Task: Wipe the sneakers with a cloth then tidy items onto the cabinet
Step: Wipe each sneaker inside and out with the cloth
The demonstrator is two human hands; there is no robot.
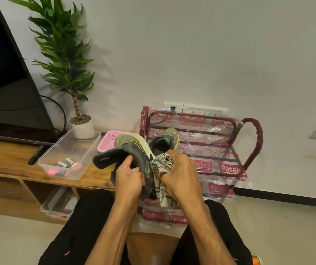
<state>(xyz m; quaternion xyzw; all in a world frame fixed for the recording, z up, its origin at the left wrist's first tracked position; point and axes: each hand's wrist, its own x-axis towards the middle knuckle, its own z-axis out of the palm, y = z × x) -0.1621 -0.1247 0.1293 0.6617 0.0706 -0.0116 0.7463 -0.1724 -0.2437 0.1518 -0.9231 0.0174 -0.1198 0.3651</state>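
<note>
Your only view comes from the head camera, looking forward and down. It sits close above your forearms and lap, wide-angled, facing the wall (210, 54).

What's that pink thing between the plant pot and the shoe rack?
In the head view, a pink basket sits on the wooden cabinet between the white plant pot and the plastic-wrapped shoe rack, partly hidden behind the held sneaker.

"Patelsa" w/ "Regd No." (digits unclear) printed in red, repeated on plastic wrap (229, 169) round the rack (252, 142).
</note>
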